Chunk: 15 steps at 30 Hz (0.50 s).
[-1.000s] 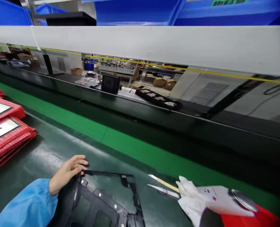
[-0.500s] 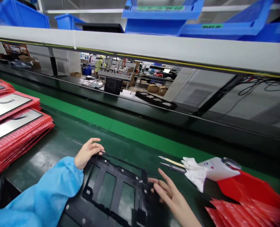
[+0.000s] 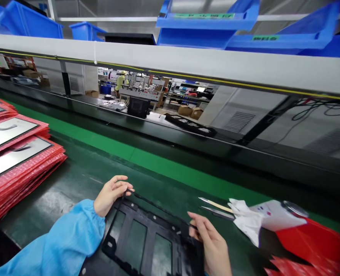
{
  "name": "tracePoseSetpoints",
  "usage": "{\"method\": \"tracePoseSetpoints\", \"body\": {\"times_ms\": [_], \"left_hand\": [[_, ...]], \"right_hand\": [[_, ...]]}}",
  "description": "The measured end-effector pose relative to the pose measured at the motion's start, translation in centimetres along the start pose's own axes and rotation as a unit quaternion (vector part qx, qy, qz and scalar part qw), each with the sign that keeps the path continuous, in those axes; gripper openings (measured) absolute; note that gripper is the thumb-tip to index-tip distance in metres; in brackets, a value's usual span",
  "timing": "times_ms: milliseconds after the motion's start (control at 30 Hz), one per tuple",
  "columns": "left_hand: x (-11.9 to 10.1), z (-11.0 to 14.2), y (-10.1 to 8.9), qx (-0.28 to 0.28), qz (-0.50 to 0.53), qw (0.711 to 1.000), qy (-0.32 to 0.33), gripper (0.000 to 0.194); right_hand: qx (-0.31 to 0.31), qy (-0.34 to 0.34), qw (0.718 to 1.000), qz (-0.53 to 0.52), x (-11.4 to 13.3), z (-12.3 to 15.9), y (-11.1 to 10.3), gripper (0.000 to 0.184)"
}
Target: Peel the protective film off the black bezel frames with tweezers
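A black plastic frame (image 3: pixel 149 247) with rectangular openings lies tilted low in the middle, its near end cut off by the picture's edge. My left hand (image 3: pixel 110 196), in a blue sleeve, pinches a thin black strip along the frame's far left corner between thumb and fingers. At the far right corner, my right hand (image 3: pixel 211 241) has its thumb and forefinger closed on the same thin edge strip. Whether this strip is part of the frame or a separate piece, I cannot tell.
Red bubble bags (image 3: pixel 40 174) with flat panels are stacked at left. Right of my hands lie a pale-handled blade (image 3: pixel 217 206), tweezers (image 3: pixel 218 213), a white wipe (image 3: pixel 247 222), a white bottle (image 3: pixel 273 214) and red bags (image 3: pixel 313 239). Blue bins (image 3: pixel 204 23) stand on the shelf above.
My right hand has come into view and closed on the frame's right corner. My left hand keeps hold of the left corner. The view has shifted, showing more of the frame.
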State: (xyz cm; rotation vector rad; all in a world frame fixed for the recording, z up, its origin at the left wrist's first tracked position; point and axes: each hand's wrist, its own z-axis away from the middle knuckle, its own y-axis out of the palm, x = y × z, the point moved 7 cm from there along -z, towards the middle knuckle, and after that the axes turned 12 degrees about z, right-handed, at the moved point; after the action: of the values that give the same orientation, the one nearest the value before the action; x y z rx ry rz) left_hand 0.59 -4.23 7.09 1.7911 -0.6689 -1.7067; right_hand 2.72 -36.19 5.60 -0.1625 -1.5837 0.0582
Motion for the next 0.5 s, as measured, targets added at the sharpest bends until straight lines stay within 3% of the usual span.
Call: {"method": "tracePoseSetpoints", "body": {"times_ms": [500], "left_hand": [[0.1, -0.1, -0.9, -0.034, -0.035, 0.999, -0.024, 0.044]], "right_hand": [[0.007, -0.001, 0.998, -0.063, 0.5, 1.2, 0.7, 0.040]]}}
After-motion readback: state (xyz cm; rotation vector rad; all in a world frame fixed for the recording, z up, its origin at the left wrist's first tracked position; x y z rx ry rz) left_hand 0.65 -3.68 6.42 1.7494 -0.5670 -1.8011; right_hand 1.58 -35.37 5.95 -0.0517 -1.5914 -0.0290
